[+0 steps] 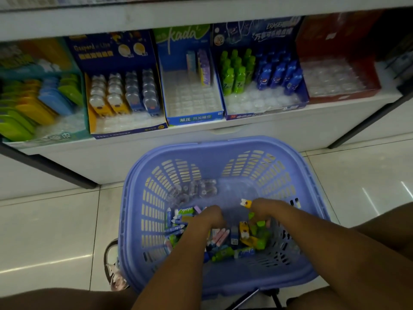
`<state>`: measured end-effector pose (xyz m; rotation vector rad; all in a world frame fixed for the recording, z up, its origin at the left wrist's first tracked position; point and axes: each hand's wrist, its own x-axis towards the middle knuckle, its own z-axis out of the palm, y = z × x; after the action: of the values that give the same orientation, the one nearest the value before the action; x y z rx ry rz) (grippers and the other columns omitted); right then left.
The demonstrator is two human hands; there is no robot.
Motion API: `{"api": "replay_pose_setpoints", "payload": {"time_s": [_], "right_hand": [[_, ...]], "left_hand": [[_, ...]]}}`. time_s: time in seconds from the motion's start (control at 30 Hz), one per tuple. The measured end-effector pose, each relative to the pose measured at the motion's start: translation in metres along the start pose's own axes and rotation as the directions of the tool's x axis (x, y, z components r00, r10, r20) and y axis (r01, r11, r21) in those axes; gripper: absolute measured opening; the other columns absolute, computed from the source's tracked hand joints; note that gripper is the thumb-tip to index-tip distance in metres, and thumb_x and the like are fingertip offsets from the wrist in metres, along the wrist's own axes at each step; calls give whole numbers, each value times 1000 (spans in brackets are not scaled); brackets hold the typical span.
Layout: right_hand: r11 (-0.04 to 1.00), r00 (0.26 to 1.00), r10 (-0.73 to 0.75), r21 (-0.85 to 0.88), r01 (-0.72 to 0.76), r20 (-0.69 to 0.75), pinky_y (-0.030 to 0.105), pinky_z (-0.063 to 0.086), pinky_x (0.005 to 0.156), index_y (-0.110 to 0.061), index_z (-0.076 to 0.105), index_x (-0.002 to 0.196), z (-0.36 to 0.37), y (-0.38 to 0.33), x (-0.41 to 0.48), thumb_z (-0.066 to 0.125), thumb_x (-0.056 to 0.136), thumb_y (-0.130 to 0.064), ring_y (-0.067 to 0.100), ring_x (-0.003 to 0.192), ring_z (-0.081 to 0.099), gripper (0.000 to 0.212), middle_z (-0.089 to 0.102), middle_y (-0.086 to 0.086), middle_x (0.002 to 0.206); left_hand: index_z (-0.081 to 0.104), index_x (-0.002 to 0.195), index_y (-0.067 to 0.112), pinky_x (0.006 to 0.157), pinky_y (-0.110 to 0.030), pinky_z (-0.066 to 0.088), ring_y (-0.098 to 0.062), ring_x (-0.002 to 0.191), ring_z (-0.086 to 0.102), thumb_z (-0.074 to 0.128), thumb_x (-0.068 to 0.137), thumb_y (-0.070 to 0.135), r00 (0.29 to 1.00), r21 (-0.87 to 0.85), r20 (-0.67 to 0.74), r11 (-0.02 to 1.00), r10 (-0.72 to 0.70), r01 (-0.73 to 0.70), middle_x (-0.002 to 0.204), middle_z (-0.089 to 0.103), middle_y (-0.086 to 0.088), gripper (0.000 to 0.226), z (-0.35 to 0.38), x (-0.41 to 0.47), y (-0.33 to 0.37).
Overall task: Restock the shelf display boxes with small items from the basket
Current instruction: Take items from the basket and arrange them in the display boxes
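1. Small items lie piled in the blue basket.
2. Right hand pinches a yellow-white item in its fingers; the grasp of the left hand cannot be told.
3. Display boxes are mostly unfilled; restocking is judged largely outstanding.

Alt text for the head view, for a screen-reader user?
A person's left hand and right hand reach into a lilac slotted plastic basket among small colourful items; the right hand grips a yellow-and-white item. Behind it, a white shelf holds a row of partly filled cardboard display boxes.
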<state>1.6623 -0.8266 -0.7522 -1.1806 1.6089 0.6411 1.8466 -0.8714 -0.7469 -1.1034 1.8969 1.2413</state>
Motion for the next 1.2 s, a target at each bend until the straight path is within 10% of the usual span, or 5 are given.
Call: {"api": "replay_pose_setpoints", "payload": {"time_s": [0.2, 0.37, 0.5, 0.67, 1.2], "right_hand": [[558, 932, -324, 762, 328, -164, 28, 54, 72, -2, 65, 105, -66, -12, -45, 60, 91, -23, 23, 88, 63, 26, 66, 12, 98], [95, 725, -370, 753, 651, -581, 25, 56, 65, -8, 63, 96, -111, -37, -102, 54, 91, -12, 18, 83, 65, 11, 68, 5, 89], [146, 592, -360, 583, 799, -721, 25, 56, 76, -7, 62, 95, -136, -48, -142, 58, 88, -11, 15, 86, 65, 9, 68, 7, 91], [397, 537, -364, 395, 829, -761, 9, 48, 66, -19, 73, 84, -150, -45, -173, 73, 77, -18, -1, 74, 66, 7, 74, -6, 80], [154, 469, -387, 446, 882, -794, 27, 35, 74, 1, 57, 119, -150, -47, -178, 55, 85, -25, 25, 95, 45, 43, 56, 19, 109]], "left_hand": [[58, 118, 7, 75, -28, 58, -19, 85, 68, 60, 92, 21, 982, -883, -56, 450, 183, -134, 106, 66, -4, 29, -39, -24, 22], [65, 97, 6, 66, -16, 56, -6, 70, 70, 53, 93, 6, 899, -914, -383, 54, 212, -402, 78, 75, -1, 12, -95, -57, 54], [64, 84, 7, 61, -13, 54, -2, 60, 65, 58, 87, 5, 808, -819, -573, -104, 138, -564, 67, 71, 3, 7, -121, -82, 72], [63, 95, 10, 70, -23, 57, -12, 80, 70, 53, 94, 16, 725, -744, -668, -117, 166, -658, 86, 74, 0, 13, -134, -101, 82], [71, 98, 10, 47, -14, 38, -4, 53, 44, 71, 73, 28, 726, -756, -634, -17, 267, -654, 102, 71, -13, 30, -138, -115, 94]]}}
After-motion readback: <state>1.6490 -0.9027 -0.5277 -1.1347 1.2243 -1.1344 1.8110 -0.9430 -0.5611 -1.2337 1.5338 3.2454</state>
